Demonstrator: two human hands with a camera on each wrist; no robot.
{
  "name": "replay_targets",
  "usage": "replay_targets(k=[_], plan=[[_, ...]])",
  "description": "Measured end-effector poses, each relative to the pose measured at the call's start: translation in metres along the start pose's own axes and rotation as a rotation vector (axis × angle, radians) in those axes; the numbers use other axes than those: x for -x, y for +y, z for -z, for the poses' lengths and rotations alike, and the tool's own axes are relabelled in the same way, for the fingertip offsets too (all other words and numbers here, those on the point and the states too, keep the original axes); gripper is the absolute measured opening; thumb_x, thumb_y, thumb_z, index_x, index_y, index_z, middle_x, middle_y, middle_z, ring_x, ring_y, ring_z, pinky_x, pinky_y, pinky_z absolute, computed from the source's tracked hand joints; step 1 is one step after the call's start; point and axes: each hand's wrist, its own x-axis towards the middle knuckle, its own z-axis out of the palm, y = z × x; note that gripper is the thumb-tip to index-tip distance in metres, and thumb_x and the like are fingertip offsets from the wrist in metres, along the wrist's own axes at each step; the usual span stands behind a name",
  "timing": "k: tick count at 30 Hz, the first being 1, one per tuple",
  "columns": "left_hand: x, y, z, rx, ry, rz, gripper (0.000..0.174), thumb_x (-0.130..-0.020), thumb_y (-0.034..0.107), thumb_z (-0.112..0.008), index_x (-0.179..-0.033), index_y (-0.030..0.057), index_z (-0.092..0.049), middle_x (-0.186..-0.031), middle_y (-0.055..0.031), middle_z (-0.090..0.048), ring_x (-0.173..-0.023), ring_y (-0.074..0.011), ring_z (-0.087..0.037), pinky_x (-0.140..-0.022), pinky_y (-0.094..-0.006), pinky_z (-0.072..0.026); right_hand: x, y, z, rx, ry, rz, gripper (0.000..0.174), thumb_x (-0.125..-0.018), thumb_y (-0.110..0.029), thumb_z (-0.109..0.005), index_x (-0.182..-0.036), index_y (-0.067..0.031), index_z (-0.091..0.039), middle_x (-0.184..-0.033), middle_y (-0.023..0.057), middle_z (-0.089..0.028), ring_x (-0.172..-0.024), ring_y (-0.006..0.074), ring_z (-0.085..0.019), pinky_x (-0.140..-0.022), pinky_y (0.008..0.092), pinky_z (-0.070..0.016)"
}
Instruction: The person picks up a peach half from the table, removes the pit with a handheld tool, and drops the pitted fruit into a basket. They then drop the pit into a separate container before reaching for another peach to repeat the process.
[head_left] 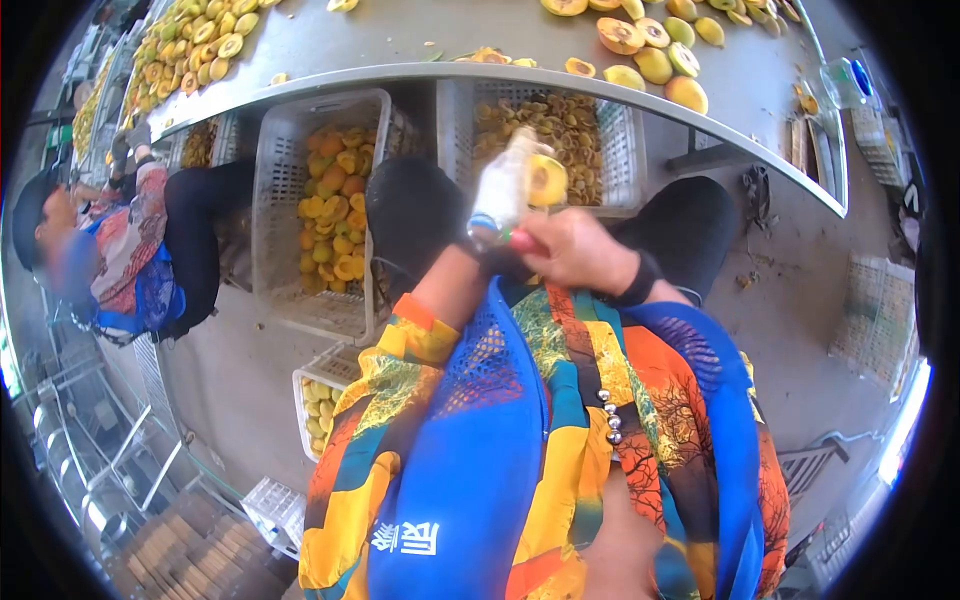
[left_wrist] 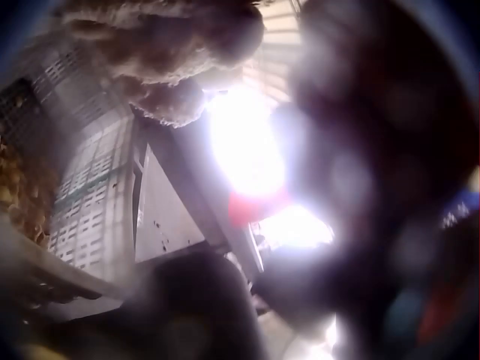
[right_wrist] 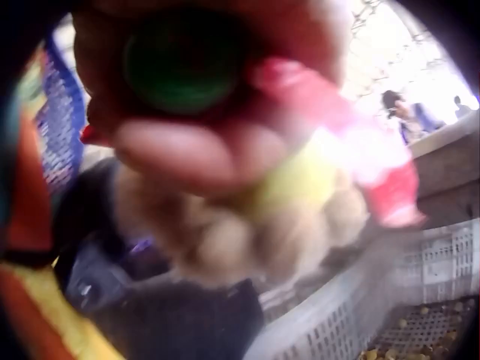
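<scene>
My left hand (head_left: 503, 190), in a soiled whitish glove, holds a yellow peach (head_left: 547, 181) above a crate between my knees. In the right wrist view its gloved fingers (right_wrist: 289, 240) curl round the yellow fruit (right_wrist: 304, 180). My bare right hand (head_left: 585, 250) grips a tool with a red handle (head_left: 524, 241), close beside the left hand. The right wrist view shows the tool's green round end (right_wrist: 180, 64) in the fist and a red part (right_wrist: 397, 199) sticking out past the fruit. Blur and glare hide the tool's working end.
Cut peaches (head_left: 650, 50) lie on the metal table (head_left: 400, 40) ahead. Below stands a crate of brownish pieces (head_left: 620, 150); left of it, a crate (head_left: 275, 220) holds peach halves. Another person (head_left: 130, 250) sits at the left. A plastic bottle (head_left: 847, 80) is at the table's right end.
</scene>
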Motion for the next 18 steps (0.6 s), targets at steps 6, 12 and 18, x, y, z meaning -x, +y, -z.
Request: replay_targets(k=[6,12,18], plan=[[0.007,0.015,0.014,0.11,-0.023,-0.085,0.039,-0.095,0.044,-0.041,-0.103,0.0076,-0.055,-0.088,-0.0109,-0.063,-0.079,-0.0239,-0.063,-0.068,-0.0355,-0.0517,0.001,0.017,0.014,-0.462,0.294,-0.791,0.042,-0.084,-0.028,-0.063,-0.11,0.0032,-0.052,-0.071,0.015,-0.063,-0.055,0.0214,-0.062,-0.051,0.0346,-0.0484],[0.005,0.012,0.006,0.128,0.008,-0.073,0.037,-0.095,0.044,-0.043,-0.099,0.0098,-0.056,-0.085,-0.0063,-0.062,-0.073,-0.0193,-0.061,-0.056,-0.0312,-0.0465,0.012,0.016,0.0,-0.185,0.286,-0.514,0.033,-0.084,-0.028,-0.062,-0.096,0.0017,-0.05,-0.071,0.0232,-0.06,-0.066,0.0406,-0.06,-0.059,0.0435,-0.0472],[0.01,0.005,-0.001,-0.027,-0.041,-0.208,0.038,-0.094,0.041,-0.048,-0.106,0.0059,-0.057,-0.086,-0.0048,-0.06,-0.077,-0.0133,-0.058,-0.064,-0.0275,-0.047,0.016,0.017,-0.007,-0.033,0.261,-0.457,0.03,-0.087,-0.026,-0.058,-0.092,0.0013,-0.046,-0.072,0.0274,-0.059,-0.07,0.0452,-0.058,-0.06,0.0498,-0.044]])
